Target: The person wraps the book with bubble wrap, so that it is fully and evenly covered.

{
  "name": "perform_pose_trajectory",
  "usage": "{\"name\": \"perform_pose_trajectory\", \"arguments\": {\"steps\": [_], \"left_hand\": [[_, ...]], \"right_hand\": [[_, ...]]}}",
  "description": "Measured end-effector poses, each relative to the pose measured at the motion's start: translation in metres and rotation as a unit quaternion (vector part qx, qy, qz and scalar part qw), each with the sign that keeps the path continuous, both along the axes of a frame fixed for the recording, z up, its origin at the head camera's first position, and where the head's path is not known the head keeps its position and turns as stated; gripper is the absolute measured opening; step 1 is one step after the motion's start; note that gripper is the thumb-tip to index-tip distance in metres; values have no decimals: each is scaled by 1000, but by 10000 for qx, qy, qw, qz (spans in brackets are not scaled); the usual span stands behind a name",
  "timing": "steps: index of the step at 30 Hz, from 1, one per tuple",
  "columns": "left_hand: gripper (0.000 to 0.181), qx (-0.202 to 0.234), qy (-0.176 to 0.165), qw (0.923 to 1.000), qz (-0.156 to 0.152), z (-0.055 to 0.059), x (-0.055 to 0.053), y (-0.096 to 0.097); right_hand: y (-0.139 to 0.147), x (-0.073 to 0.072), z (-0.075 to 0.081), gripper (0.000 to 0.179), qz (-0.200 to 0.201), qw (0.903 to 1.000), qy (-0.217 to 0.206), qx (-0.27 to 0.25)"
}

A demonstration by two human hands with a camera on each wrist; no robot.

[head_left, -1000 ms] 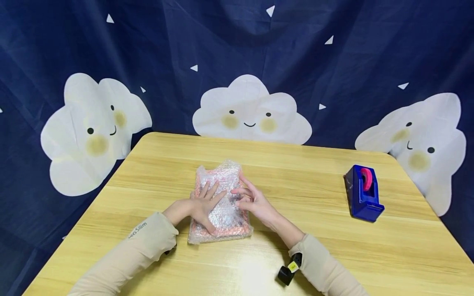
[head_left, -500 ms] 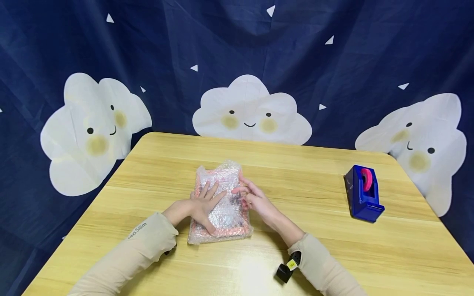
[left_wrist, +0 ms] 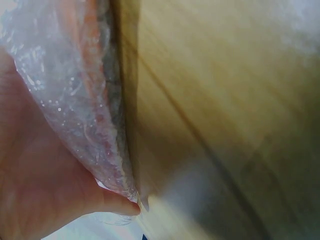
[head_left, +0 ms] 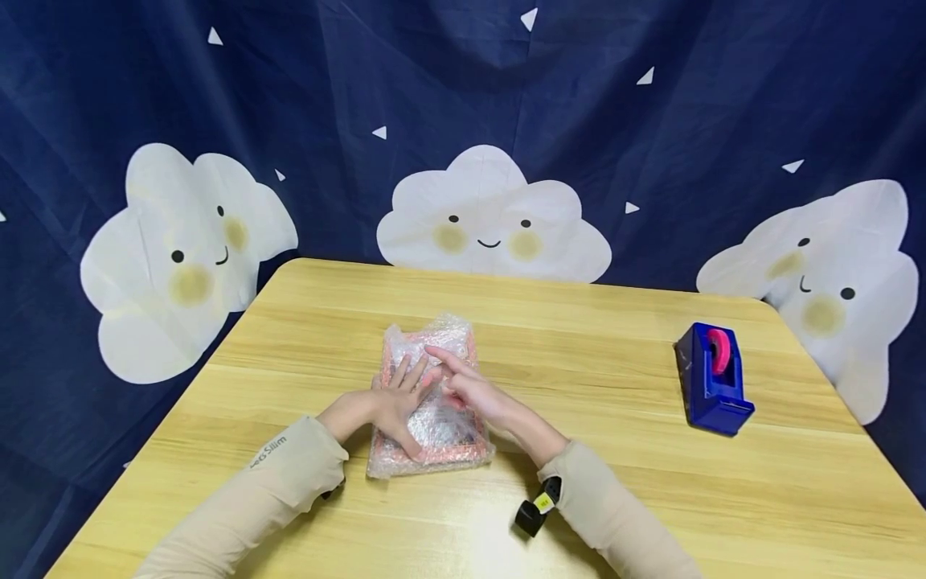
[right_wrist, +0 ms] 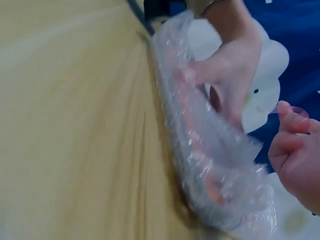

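A flat rectangular package in bubble wrap (head_left: 444, 434), with a pinkish-orange border showing through, lies at the middle of the table. My left hand (head_left: 396, 408) rests on its left side, fingers spread wide; in the left wrist view the thumb (left_wrist: 112, 200) reaches the wrap's edge. Over the package's right half is my right hand (head_left: 481, 396), index finger stretched toward the left fingers. The right wrist view shows that hand (right_wrist: 297, 162) with its thumb and finger pinching a small see-through strip (right_wrist: 300, 111), like clear tape. A loose flap of wrap (right_wrist: 240, 175) stands up there.
A blue tape dispenser (head_left: 712, 394) with a pink-cored roll (head_left: 719, 351) stands at the right of the wooden table (head_left: 579, 346). Behind the table hangs a dark blue curtain (head_left: 325, 96) with smiling clouds.
My right hand has moved left from the package's right edge, across toward the left hand's fingers. The left hand and the package have stayed in place.
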State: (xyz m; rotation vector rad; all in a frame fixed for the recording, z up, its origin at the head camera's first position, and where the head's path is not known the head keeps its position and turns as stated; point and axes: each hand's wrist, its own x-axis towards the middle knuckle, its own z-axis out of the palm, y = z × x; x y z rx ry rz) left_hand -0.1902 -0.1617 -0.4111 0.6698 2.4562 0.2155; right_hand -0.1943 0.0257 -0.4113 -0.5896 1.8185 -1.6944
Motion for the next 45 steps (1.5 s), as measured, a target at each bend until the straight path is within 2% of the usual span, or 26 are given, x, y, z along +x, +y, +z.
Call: {"name": "perform_pose_trajectory", "arguments": {"steps": [4,8,19,28,39,45], "left_hand": [[121,-28,-70,10000,41,0,0,1],[121,-24,-70,10000,32,-2,-1,1],[123,30,32,10000,1,-3,-2,0],[123,32,67,10000,12,-3,-1,0],[122,58,82,9999,9,-3,-1,0],[122,90,60,9999,29,-2,-1,-1]], "right_hand": [[-4,-8,-6,69,264,9961,595,592],[-4,-12,-12,70,401,9848,1250,1135],[4,-14,-13,64,243,9551,2276,1881],[11,-12,-15,66,135,9412,2607,2145],[11,-11,-21,64,-17,9356,2738,2230],[8,-12,-21,70,-98,9237,2911,2488]]}}
